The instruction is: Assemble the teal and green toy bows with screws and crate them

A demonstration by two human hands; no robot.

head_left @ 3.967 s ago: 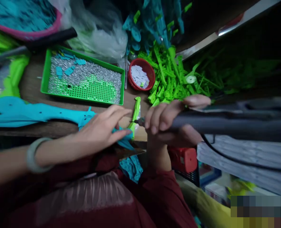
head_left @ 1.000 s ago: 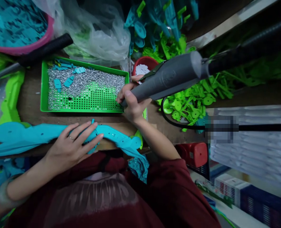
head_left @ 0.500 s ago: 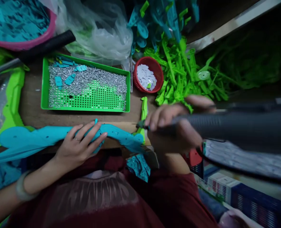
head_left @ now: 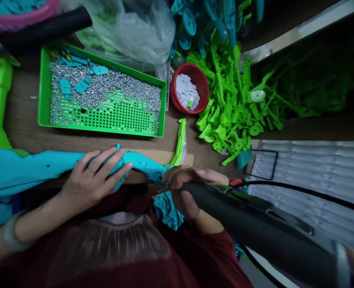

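My left hand (head_left: 93, 180) presses fingers-down on a long turquoise plastic toy part (head_left: 33, 166) lying along the near table edge. My right hand (head_left: 191, 186) is wrapped round the dark grey electric screwdriver (head_left: 255, 224), whose tip sits at the right end of the turquoise part. A black cable (head_left: 299, 191) runs off to the right from the tool. A lime green plastic piece (head_left: 180, 143) lies just beyond the turquoise part's end.
A green perforated tray (head_left: 102, 124) with several small silver screws and turquoise bits sits behind. A red basket (head_left: 174, 94) holds white pieces. Lime green parts (head_left: 231, 108) are heaped at the right, turquoise ones behind, a clear plastic bag (head_left: 129, 32) at the back.
My right hand swung the screwdriver from the screw tray down to the turquoise part's right end. The left hand stayed pressed on the part. The view tilted lower.
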